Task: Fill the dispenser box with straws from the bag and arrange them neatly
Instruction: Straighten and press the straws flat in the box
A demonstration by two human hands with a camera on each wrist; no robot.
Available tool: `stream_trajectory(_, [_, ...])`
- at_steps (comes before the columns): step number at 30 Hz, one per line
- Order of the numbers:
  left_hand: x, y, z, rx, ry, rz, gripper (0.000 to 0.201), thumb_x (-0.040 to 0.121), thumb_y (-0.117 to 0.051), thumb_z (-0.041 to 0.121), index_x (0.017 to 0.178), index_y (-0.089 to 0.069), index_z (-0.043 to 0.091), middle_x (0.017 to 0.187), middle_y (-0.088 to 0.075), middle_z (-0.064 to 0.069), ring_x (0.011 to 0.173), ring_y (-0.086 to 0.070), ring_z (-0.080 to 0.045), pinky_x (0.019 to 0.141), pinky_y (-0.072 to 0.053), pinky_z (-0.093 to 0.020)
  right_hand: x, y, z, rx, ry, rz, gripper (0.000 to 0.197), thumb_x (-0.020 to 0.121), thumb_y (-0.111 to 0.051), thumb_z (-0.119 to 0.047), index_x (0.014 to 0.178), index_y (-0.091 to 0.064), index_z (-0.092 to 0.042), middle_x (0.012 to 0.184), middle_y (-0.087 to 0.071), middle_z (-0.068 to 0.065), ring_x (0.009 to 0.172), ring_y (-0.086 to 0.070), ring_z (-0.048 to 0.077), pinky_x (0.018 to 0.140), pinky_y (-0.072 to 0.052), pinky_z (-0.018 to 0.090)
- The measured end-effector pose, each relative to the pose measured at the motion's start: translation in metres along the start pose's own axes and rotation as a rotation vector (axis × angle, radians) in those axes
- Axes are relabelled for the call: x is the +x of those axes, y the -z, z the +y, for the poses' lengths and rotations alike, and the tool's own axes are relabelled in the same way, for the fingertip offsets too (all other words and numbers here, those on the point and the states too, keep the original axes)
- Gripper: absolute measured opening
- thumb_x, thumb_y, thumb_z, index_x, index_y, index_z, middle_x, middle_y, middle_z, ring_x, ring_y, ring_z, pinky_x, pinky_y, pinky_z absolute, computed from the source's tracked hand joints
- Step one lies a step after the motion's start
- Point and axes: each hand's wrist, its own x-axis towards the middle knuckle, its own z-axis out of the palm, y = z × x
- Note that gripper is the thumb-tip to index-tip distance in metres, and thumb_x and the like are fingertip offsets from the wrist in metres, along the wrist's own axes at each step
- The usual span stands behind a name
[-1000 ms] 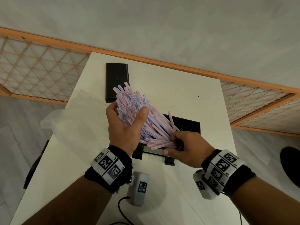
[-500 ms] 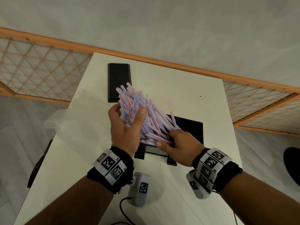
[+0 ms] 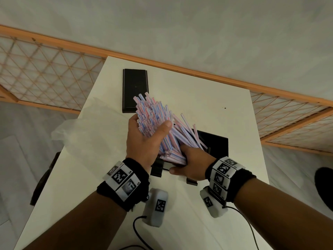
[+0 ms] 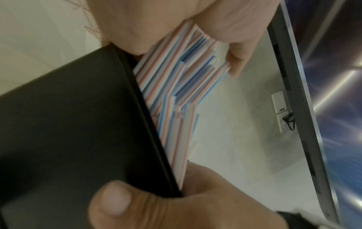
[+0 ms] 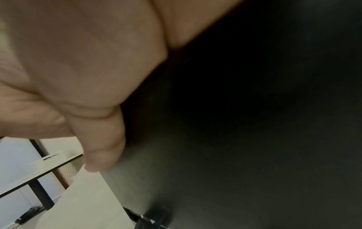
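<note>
A thick bundle of pink, blue and white striped straws (image 3: 158, 123) stands slanted, its lower ends inside the black dispenser box (image 3: 216, 145). My left hand (image 3: 147, 134) grips the bundle at mid-length, thumb on the right. My right hand (image 3: 187, 163) is at the box's near wall, thumb along the outside and fingers inside against the straw ends. In the left wrist view the straws (image 4: 176, 93) run down behind the box wall (image 4: 68, 124), under my left hand (image 4: 176, 31), with the right thumb (image 4: 117, 201) pressed on the wall. The right wrist view shows only curled fingers (image 5: 78, 77) and dark box (image 5: 235, 108).
The box's flat black lid (image 3: 135, 89) lies at the table's far left. A crumpled clear plastic bag (image 3: 86, 136) lies on the left of the white table (image 3: 207, 94). A wooden lattice screen (image 3: 45, 78) stands behind. Cables trail near the front edge.
The bundle has tipped more upright and its lower ends have slid down into the box. My right hand moved from pinching loose straw ends down to the box's near wall.
</note>
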Motion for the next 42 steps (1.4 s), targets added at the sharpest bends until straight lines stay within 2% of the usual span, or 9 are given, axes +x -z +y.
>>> stream_trajectory(3, [0.003,-0.002,0.006,0.019,-0.029,-0.078,0.056,0.076,-0.086,0.021,0.127,-0.063,0.014,0.112,-0.076,0.005,0.102,-0.073,-0.011,0.087,-0.059,-0.028,-0.002,-0.001,-0.001,0.056,0.050,0.023,0.051,0.082,-0.073,-0.052,0.113,-0.038,-0.031,0.087,-0.051,-0.020,0.082,-0.054,0.009,0.065,-0.038,0.016])
stream_trajectory(9, [0.002,-0.014,0.009,0.047,-0.107,-0.075,0.020,0.084,-0.078,0.005,0.097,-0.070,0.018,0.092,-0.077,-0.001,0.087,-0.076,-0.019,0.076,-0.062,-0.037,-0.004,-0.011,0.002,0.137,0.185,0.126,0.077,0.080,-0.067,-0.061,0.142,-0.035,-0.029,0.131,-0.058,-0.008,0.119,-0.057,0.015,0.100,-0.048,0.035])
stream_trajectory(14, [-0.001,-0.015,0.021,0.001,-0.221,-0.039,0.017,0.083,-0.074,-0.004,0.094,-0.068,0.007,0.084,-0.074,-0.002,0.080,-0.074,-0.018,0.071,-0.060,-0.030,-0.017,-0.008,-0.006,0.280,0.282,0.309,0.062,0.086,-0.057,-0.059,0.132,-0.045,-0.020,0.120,-0.061,-0.003,0.105,-0.061,0.013,0.089,-0.050,0.028])
stream_trajectory(17, [0.006,-0.010,0.019,-0.071,-0.208,-0.016,0.039,0.078,-0.081,0.016,0.108,-0.059,0.005,0.098,-0.070,-0.009,0.088,-0.072,-0.016,0.076,-0.058,-0.028,-0.020,-0.001,-0.004,0.179,0.225,0.324,0.057,0.086,-0.062,-0.059,0.124,-0.051,-0.018,0.101,-0.060,-0.013,0.094,-0.061,0.018,0.073,-0.043,0.020])
stream_trajectory(21, [0.016,0.005,0.003,-0.326,0.018,0.036,0.098,0.070,-0.086,0.056,0.133,-0.044,-0.007,0.134,-0.049,-0.038,0.123,-0.055,-0.051,0.097,-0.047,-0.070,-0.031,0.008,0.004,0.041,0.161,0.348,0.050,0.079,-0.075,-0.054,0.112,-0.059,-0.019,0.082,-0.058,-0.015,0.075,-0.054,0.012,0.065,-0.042,0.015])
stream_trajectory(25, [0.011,0.008,0.005,-0.315,0.046,0.006,0.106,0.068,-0.084,0.061,0.134,-0.041,-0.010,0.132,-0.056,-0.030,0.124,-0.055,-0.051,0.101,-0.044,-0.070,-0.048,0.009,0.015,0.038,0.132,0.401,0.037,0.077,-0.079,-0.049,0.073,-0.047,-0.032,0.061,-0.046,-0.013,0.055,-0.046,0.003,0.052,-0.031,0.013])
stream_trajectory(31, [0.007,0.001,0.000,-0.197,-0.003,0.054,0.067,0.066,-0.076,0.055,0.115,-0.048,0.018,0.112,-0.068,-0.007,0.104,-0.070,-0.020,0.098,-0.054,-0.052,-0.036,-0.007,0.006,0.034,0.174,0.189,0.042,0.087,-0.066,-0.051,0.120,-0.059,-0.025,0.102,-0.067,-0.006,0.095,-0.063,0.013,0.081,-0.047,0.024])
stream_trajectory(38, [0.003,0.000,0.000,-0.104,-0.043,0.064,0.084,0.065,-0.073,0.060,0.126,-0.043,0.009,0.112,-0.068,-0.003,0.100,-0.071,-0.014,0.094,-0.057,-0.044,-0.015,-0.012,-0.003,-0.014,0.082,0.046,0.060,0.093,-0.041,-0.066,0.132,-0.041,-0.021,0.079,-0.047,-0.013,0.076,-0.049,0.015,0.077,-0.038,0.025])
stream_trajectory(42, [-0.002,0.000,-0.001,-0.071,-0.035,0.091,0.085,0.064,-0.073,0.060,0.126,-0.045,0.009,0.105,-0.069,0.006,0.089,-0.071,-0.001,0.085,-0.058,-0.032,-0.015,-0.008,-0.010,0.059,0.160,0.156,0.031,0.096,-0.043,-0.059,0.101,-0.046,-0.028,0.076,-0.044,-0.017,0.072,-0.047,0.010,0.073,-0.036,0.024])
